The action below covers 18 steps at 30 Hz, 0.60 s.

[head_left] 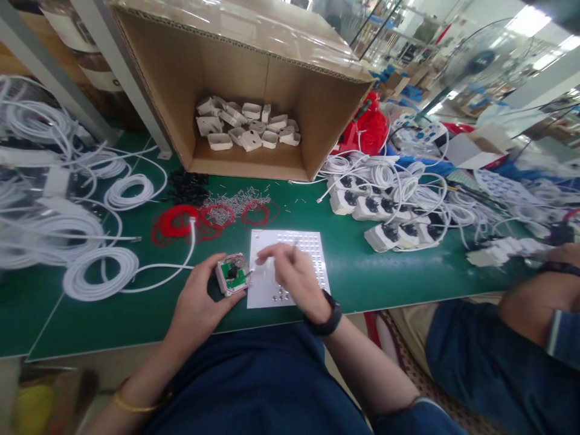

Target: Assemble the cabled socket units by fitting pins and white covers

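My left hand (199, 305) grips a small white open adapter housing (232, 275) with a green circuit board inside, just above the green table's near edge. A white cable (149, 272) runs from that housing to a coil at the left. My right hand (290, 275), a black watch on its wrist, hovers over a white perforated plate (312, 248) with its fingers pinched together beside the housing. What the pinch holds is too small to name.
An open cardboard box (317, 115) on its side holds several white plastic shells (247, 124). Red rings (181, 220), metal pins (238, 199) and black parts (188, 184) lie behind the plate. White cable coils (102, 269) fill the left, assembled adapters (389, 217) the right. Another person's arm (539, 296) sits at the right.
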Each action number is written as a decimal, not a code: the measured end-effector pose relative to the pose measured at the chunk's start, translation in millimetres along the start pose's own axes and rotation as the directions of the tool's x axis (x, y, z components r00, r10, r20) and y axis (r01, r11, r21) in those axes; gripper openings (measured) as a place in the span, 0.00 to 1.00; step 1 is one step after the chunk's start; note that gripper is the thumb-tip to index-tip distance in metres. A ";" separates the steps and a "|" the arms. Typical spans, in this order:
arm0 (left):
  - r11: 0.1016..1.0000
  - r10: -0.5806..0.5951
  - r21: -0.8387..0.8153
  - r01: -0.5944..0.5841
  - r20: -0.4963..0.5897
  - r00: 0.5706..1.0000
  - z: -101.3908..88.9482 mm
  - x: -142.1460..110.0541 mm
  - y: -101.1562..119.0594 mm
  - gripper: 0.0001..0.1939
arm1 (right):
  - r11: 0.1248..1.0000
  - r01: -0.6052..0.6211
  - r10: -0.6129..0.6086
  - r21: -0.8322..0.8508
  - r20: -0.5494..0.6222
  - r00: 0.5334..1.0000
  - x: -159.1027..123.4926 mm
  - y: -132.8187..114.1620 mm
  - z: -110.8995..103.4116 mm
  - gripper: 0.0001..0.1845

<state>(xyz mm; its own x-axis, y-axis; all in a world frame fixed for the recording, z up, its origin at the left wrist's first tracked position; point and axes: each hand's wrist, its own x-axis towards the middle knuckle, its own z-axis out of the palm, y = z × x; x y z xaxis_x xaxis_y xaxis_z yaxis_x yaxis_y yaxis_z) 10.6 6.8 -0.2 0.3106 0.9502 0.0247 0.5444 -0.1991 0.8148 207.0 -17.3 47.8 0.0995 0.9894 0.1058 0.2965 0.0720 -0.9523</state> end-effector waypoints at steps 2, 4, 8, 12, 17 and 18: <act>0.977 -0.062 -0.193 0.085 0.123 0.990 -9.7 2.7 1.8 0.37 | 0.976 -0.111 0.139 0.188 -0.140 0.980 -15.2 10.0 -20.9 0.34; 0.942 -0.039 -0.307 0.131 0.289 0.957 -21.4 7.2 0.5 0.38 | 0.926 -0.221 0.293 0.306 -0.216 0.931 -34.7 19.9 -33.3 0.40; 0.973 0.071 -0.223 0.058 0.530 0.845 -39.3 20.0 -0.9 0.36 | 0.763 -0.339 0.542 0.551 -0.258 0.800 -60.4 32.0 -29.7 0.34; 0.992 0.122 -0.081 -0.092 0.597 0.793 -42.0 33.8 8.7 0.35 | 0.778 -0.240 0.486 0.580 -0.313 0.816 -40.9 38.2 -25.6 0.18; 0.987 0.135 -0.152 -0.058 0.563 0.815 -33.9 50.4 17.5 0.35 | 0.853 -0.159 0.391 0.497 -0.406 0.826 10.4 54.5 -31.8 0.13; 0.987 0.137 -0.145 -0.065 0.568 0.811 -32.2 53.0 18.2 0.34 | 0.859 -0.181 0.401 0.479 -0.408 0.820 17.1 57.6 -31.1 0.13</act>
<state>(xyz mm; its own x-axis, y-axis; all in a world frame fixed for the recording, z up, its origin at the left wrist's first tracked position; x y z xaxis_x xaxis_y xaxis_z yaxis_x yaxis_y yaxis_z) 11.9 61.2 34.6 0.7694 0.6076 -0.1970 0.4040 -0.2239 0.8869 255.3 -0.1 3.6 0.5885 0.7886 -0.1783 -0.2188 -0.0570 -0.9741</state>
